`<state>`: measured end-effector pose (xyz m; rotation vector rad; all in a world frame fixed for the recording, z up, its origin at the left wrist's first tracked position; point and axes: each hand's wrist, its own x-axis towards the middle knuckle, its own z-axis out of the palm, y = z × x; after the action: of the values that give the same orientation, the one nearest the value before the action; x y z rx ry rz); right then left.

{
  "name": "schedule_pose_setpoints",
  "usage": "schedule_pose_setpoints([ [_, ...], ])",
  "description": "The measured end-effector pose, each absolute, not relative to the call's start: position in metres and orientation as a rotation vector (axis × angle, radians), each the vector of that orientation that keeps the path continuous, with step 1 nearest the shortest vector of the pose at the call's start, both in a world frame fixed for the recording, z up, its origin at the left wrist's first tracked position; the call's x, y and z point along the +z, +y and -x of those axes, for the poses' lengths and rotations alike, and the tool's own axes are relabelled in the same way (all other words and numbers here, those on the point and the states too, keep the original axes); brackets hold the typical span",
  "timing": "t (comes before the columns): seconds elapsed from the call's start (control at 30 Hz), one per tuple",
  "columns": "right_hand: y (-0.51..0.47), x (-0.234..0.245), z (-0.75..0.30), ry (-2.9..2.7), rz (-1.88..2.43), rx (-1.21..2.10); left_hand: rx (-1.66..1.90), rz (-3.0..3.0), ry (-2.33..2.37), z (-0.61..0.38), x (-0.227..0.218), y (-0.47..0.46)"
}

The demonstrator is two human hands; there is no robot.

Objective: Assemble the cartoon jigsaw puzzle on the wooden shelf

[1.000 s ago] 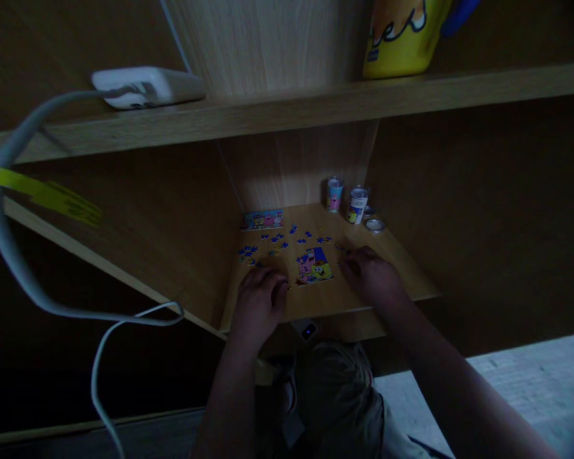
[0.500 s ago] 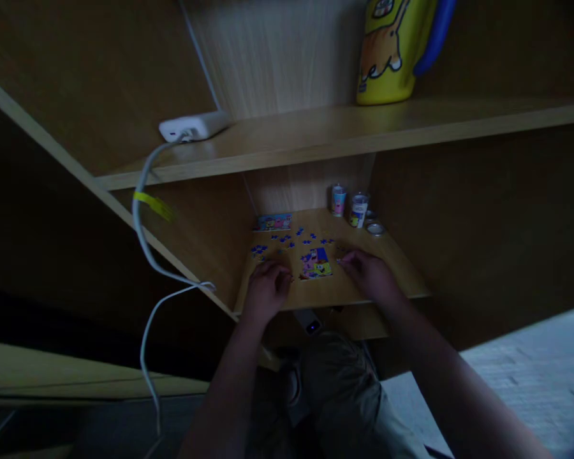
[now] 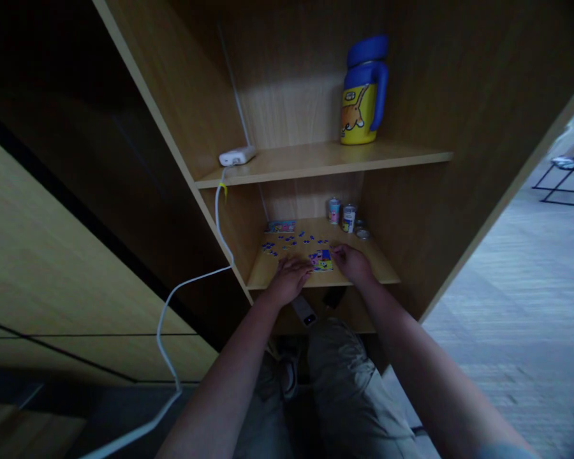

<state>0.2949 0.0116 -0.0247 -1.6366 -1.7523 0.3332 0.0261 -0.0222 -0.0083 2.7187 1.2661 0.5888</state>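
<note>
A partly assembled jigsaw puzzle [image 3: 322,260] with colourful cartoon figures lies on the lower shelf board. My left hand [image 3: 291,278] rests at its left edge, palm down, fingers stretched out toward it. At the puzzle's upper right, my right hand [image 3: 354,262] is closed in a pinch. A small puzzle piece seems to be between its fingertips, mostly hidden. Loose blue-backed puzzle pieces [image 3: 269,246] are scattered behind and to the left of the puzzle. Toward the back left lies a flat cartoon picture card [image 3: 280,226].
Two small printed cans [image 3: 349,218] stand at the back right, with round metal lids [image 3: 362,234] beside them. The upper shelf bears a yellow and blue mug [image 3: 361,95] and a white charger [image 3: 238,156], whose cable [image 3: 196,278] hangs down at left. A grey device [image 3: 304,311] lies below.
The view has drawn back, showing more of the cabinet and floor. My left hand has moved right to the puzzle's edge and flattened out. My right hand has come closer to the puzzle's upper right.
</note>
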Motion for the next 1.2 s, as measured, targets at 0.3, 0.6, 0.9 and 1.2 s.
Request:
schedule_pose_setpoints([
  [0.3,0.022,-0.039,-0.303,-1.737,1.299,0.571,0.870,-2.744,1.233,-0.037,-0.010,-0.020],
  [0.6,0.041,-0.059,-0.303,-1.647,1.013,0.795,1.112,-2.465,1.103,-0.070,-0.011,0.052],
  [0.9,0.040,-0.052,-0.301,-1.610,1.012,0.783,1.110,-1.890,0.918,-0.087,-0.036,0.057],
  [1.2,0.045,-0.045,-0.302,-1.881,1.240,0.670,1.316,-1.913,1.062,-0.056,-0.030,0.061],
])
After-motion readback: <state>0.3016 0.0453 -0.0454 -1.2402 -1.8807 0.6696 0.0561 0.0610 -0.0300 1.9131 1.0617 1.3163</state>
